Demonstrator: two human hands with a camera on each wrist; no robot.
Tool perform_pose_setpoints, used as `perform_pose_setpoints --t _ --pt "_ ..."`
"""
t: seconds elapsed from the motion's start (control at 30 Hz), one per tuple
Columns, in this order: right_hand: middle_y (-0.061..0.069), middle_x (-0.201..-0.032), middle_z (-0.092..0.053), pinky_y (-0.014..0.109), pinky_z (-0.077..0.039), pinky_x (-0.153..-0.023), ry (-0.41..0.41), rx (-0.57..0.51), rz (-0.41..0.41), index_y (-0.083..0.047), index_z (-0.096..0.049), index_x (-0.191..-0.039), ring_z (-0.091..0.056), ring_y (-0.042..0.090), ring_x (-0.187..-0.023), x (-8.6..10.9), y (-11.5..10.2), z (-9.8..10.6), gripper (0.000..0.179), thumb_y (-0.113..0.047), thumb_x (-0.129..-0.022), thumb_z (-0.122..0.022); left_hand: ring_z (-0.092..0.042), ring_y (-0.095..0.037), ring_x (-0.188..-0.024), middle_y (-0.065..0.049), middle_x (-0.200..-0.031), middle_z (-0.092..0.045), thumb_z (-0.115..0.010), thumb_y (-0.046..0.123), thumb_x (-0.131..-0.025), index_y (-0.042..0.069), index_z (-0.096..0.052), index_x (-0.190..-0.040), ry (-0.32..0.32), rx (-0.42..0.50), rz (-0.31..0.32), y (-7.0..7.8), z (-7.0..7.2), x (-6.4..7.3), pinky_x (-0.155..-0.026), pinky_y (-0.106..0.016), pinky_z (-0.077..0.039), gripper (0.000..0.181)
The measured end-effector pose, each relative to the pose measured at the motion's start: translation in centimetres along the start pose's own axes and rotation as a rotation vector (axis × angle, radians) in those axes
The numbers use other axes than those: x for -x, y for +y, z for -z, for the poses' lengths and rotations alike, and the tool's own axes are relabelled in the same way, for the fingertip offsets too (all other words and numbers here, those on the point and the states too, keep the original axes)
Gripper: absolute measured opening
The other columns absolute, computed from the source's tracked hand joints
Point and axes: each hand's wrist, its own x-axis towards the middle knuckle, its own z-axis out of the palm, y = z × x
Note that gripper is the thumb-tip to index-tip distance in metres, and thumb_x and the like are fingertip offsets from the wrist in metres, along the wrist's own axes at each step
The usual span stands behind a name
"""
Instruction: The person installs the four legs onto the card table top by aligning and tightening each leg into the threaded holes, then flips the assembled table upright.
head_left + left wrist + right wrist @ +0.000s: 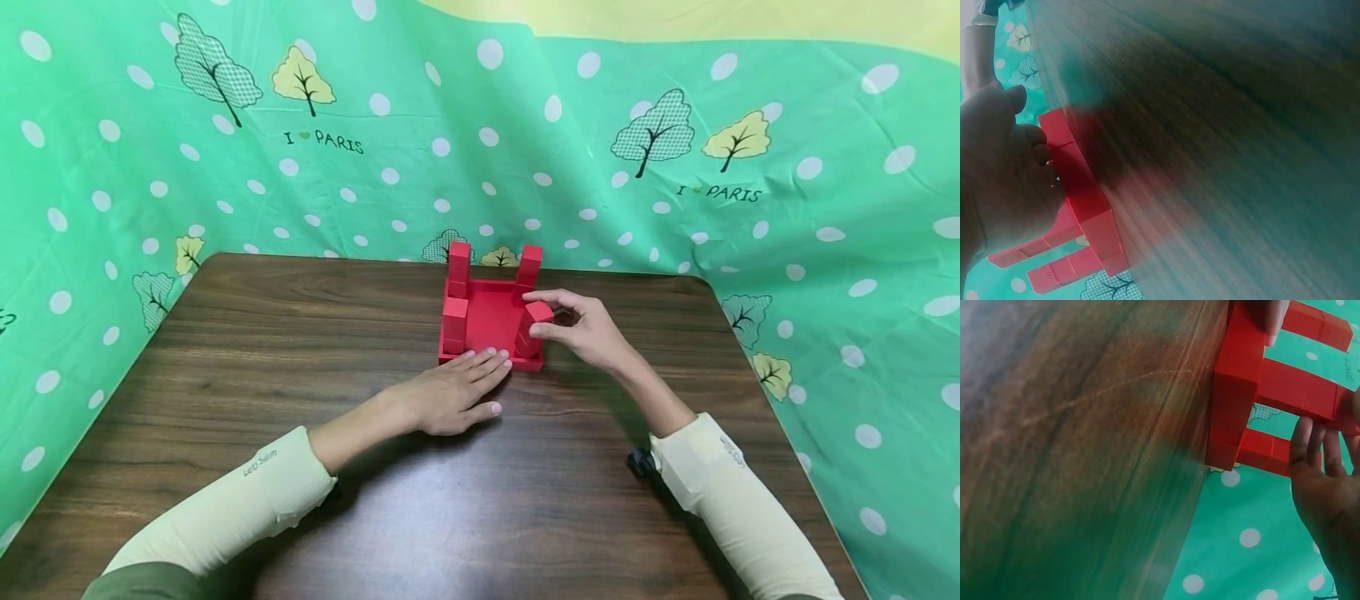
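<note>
A shallow red tray (491, 320) sits toward the back of the table, with an upright red post at each corner. My right hand (594, 335) pinches the top of the front right post (536, 317) between thumb and fingers. In the right wrist view, seams cross this post (1300, 389), as if blocks were stacked. My left hand (453, 398) lies palm down with straight fingers, its fingertips resting at the tray's front rim. The front left post (454, 325) stands just beyond it. Farther back rise the back left post (459, 265) and the back right post (529, 265).
Dark wood-grain table (300, 333) surrounds the tray. Behind and beside the table hangs a green cloth (420, 125) with white dots and printed trees. The tray stands near the table's back edge. A small black device (641, 462) is on the right wrist.
</note>
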Motion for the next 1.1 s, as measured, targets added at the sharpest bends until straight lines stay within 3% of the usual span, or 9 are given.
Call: perform_pose_setpoints --t 0.17,0.37,0.47,0.9,1.1 --pt "0.016 -0.152 -0.07 0.017 -0.06 -0.094 -0.028 0.009 0.063 -0.012 -0.068 -0.157 -0.066 0.016 -0.122 0.23 -0.06 0.17 0.056 -0.008 -0.102 -0.081 -0.001 -0.025 -0.18 -0.003 -0.193 -0.007 -0.043 0.053 -0.12 0.015 -0.013 -0.182 0.0 -0.002 -0.003 0.0 -0.01 -0.01 -0.149 -0.045 -0.005 0.079" --pt "0.028 -0.156 -0.067 0.017 -0.064 -0.101 -0.074 -0.169 0.089 0.001 -0.064 -0.157 -0.071 -0.002 -0.13 0.19 -0.1 0.29 0.058 0.008 -0.1 -0.076 -0.002 -0.024 -0.18 -0.002 -0.192 -0.008 -0.044 0.053 -0.12 0.015 -0.014 -0.182 0.001 0.006 -0.003 -0.03 -0.06 -0.07 -0.149 -0.045 -0.005 0.079" --pt "0.033 -0.151 -0.068 0.019 -0.065 -0.102 -0.092 -0.214 0.086 0.005 -0.062 -0.156 -0.076 -0.002 -0.126 0.24 -0.16 0.35 0.057 0.011 -0.1 -0.073 -0.002 -0.025 -0.18 -0.002 -0.193 -0.009 -0.045 0.052 -0.119 0.016 -0.014 -0.183 0.002 0.008 -0.003 -0.03 -0.06 -0.07 -0.149 -0.045 -0.005 0.079" --pt "0.019 -0.153 -0.072 0.017 -0.061 -0.097 -0.05 -0.109 0.063 -0.002 -0.068 -0.154 -0.074 0.0 -0.122 0.08 -0.01 0.34 0.057 -0.002 -0.098 -0.076 -0.001 -0.025 -0.18 -0.003 -0.193 -0.008 -0.046 0.051 -0.119 0.015 -0.013 -0.183 -0.007 -0.006 -0.008 0.01 0.13 -0.07 -0.149 -0.045 -0.005 0.08" --pt "0.019 -0.143 -0.078 0.018 -0.064 -0.093 -0.034 -0.089 0.029 -0.006 -0.071 -0.152 -0.079 0.002 -0.112 0.07 0.1 0.41 0.055 -0.007 -0.099 -0.083 -0.001 -0.025 -0.18 -0.003 -0.193 -0.007 -0.046 0.051 -0.119 0.015 -0.012 -0.183 -0.013 -0.003 -0.007 -0.07 0.12 -0.13 -0.149 -0.045 -0.005 0.08"
